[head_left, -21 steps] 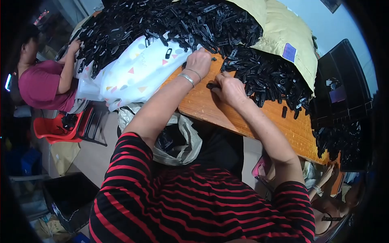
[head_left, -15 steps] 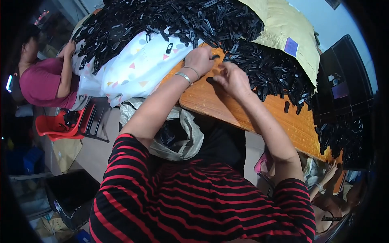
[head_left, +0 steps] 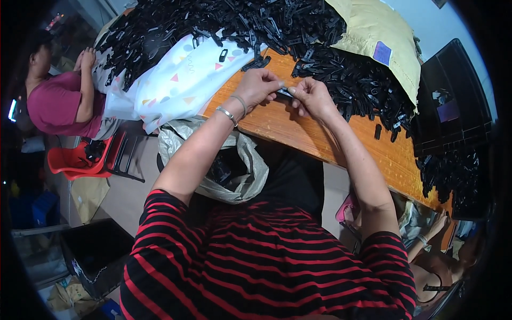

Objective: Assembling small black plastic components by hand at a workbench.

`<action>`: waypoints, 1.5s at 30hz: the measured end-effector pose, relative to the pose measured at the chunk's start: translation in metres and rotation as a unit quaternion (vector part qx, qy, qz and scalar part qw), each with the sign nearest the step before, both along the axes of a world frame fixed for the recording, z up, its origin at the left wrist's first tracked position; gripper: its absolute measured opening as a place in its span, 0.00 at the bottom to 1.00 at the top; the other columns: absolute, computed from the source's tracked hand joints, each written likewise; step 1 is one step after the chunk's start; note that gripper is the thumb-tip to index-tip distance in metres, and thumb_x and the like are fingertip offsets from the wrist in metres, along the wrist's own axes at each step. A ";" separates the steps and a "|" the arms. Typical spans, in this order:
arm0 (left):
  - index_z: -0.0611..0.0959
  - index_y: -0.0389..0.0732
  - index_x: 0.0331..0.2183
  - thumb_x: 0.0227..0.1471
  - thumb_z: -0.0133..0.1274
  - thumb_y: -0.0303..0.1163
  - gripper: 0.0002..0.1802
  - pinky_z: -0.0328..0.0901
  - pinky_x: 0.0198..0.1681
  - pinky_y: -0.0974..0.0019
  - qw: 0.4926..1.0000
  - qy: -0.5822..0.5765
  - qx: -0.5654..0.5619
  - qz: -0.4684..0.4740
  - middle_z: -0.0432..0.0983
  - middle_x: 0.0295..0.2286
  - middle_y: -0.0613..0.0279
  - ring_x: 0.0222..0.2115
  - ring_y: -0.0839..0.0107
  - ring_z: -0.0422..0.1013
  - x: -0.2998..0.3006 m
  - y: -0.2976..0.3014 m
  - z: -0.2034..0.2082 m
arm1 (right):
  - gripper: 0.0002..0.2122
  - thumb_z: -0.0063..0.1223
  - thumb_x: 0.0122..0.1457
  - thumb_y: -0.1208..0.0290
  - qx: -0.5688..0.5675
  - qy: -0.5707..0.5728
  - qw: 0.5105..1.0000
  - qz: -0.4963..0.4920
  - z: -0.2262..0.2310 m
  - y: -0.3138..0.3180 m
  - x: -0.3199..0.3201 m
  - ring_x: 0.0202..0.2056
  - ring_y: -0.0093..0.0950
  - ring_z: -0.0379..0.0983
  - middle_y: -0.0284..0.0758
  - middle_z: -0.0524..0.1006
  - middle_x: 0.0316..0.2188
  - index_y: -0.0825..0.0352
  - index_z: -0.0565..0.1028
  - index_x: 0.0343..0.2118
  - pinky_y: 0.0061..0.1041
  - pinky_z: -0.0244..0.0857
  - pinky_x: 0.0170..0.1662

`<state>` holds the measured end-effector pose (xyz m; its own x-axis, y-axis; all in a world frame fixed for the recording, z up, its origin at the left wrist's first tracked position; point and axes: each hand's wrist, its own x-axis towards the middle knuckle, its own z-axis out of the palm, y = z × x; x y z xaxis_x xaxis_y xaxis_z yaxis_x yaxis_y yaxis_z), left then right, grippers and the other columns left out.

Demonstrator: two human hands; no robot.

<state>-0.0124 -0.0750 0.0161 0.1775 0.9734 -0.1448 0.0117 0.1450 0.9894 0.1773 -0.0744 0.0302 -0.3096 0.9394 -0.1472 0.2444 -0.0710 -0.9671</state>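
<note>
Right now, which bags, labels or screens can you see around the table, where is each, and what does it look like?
Padded mailer bag: far right of the table, on the black parts; tan, puffy.
Label: on that mailer's near side; small purple-blue rectangle.
Plastic bag: under the table edge by the left forearm; grey, crumpled, open.
Screen: far left edge; small glowing sliver, detail unclear.

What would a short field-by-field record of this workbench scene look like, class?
Left hand: pinches one end of a small black plastic part
Right hand: pinches the other end
Surface: orange wooden table
Behind hands: heap of black plastic parts
Left of hands: white patterned cloth
Below table edge: grey plastic bag
Far left: seated person in red shirt
</note>
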 end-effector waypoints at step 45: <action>0.78 0.38 0.31 0.44 0.57 0.27 0.08 0.67 0.32 0.66 0.834 0.382 0.349 0.191 0.71 0.29 0.55 0.28 0.63 0.72 -0.048 0.003 -0.015 | 0.13 0.58 0.51 0.64 0.309 -0.432 0.844 -0.082 -0.017 -0.005 0.029 0.26 0.45 0.74 0.46 0.76 0.23 0.68 0.71 0.32 0.38 0.67 0.30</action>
